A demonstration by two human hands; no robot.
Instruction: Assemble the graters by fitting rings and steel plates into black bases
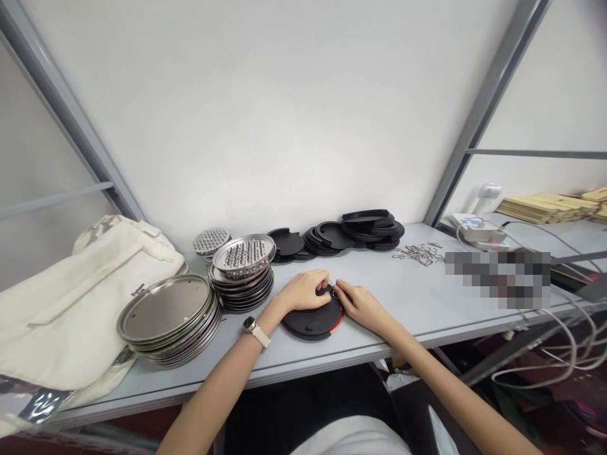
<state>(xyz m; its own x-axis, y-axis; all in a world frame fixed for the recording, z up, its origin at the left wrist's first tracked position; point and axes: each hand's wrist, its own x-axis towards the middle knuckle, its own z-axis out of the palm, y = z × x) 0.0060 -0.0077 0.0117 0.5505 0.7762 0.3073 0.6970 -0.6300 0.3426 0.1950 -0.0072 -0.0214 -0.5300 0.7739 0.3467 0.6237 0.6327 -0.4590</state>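
Observation:
A black round disc (310,321) with a red and yellow edge lies flat on the grey table (412,303) in front of me. My left hand (303,289), with a watch on the wrist, rests curled on the disc's far rim. My right hand (358,304) meets it from the right, fingers pinched at a small metal piece (334,291) on the rim. What exactly the fingertips hold is too small to make out.
Stacks of metal plates (168,319) and perforated metal discs (243,270) stand to the left. Black discs (353,230) pile up at the back. Small metal clips (420,254) lie right of centre. A white cloth bag (71,303) fills the left; cables (545,360) hang right.

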